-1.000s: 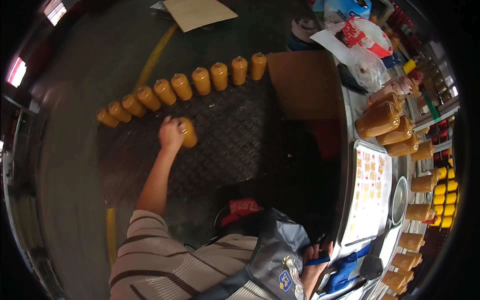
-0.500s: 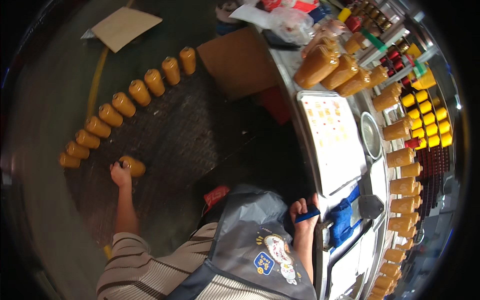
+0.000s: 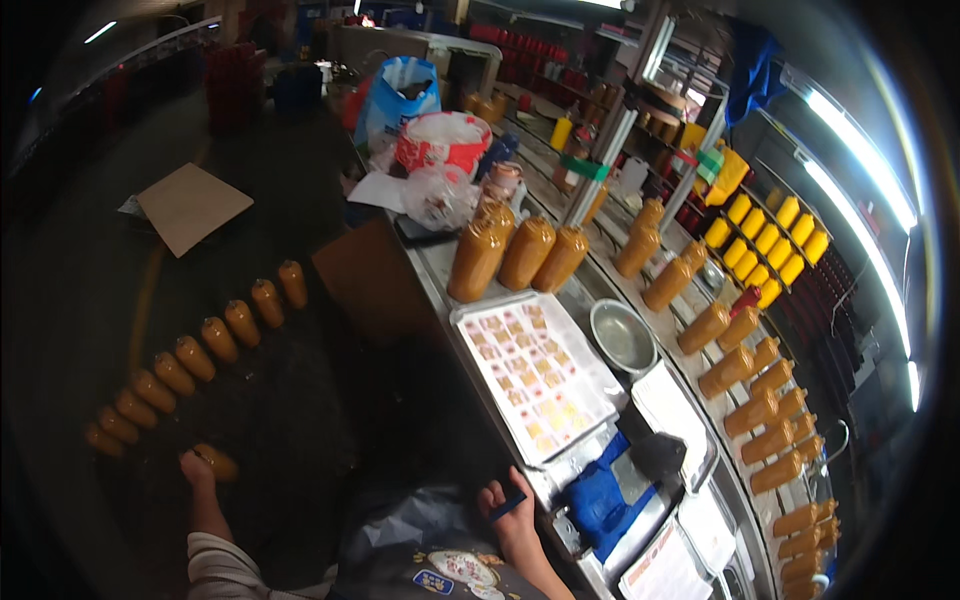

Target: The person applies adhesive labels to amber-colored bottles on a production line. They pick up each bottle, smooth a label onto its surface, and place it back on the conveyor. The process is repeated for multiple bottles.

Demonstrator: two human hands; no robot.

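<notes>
Out to the left and low down, my left hand (image 3: 197, 470) is closed round the neck end of an orange-brown bottle-shaped vase (image 3: 219, 463), which leans over. Beyond it a curved row of matching vases (image 3: 173, 374) stands on a dark surface. By the workbench edge, my right hand (image 3: 519, 516) has its fingers curled round a small flat dark-blue piece (image 3: 507, 503) whose kind I cannot make out. Nearest to that hand on the bench are a bunched blue cloth (image 3: 602, 505) and a metal tray (image 3: 540, 452) bearing a sheet of small printed decals (image 3: 520, 362).
More vases (image 3: 527, 253) stand on the bench and along the shelf behind it. A metal bowl (image 3: 623, 336) sits beside the tray. Bags (image 3: 443, 140) crowd the bench's far end. Cardboard (image 3: 375, 285) lies against its left side; a flat board (image 3: 194, 208) is farther left.
The view has tilted up and swung, so the bench and room behind show more. My left hand still grips the vase; my right hand still holds the dark-blue piece.
</notes>
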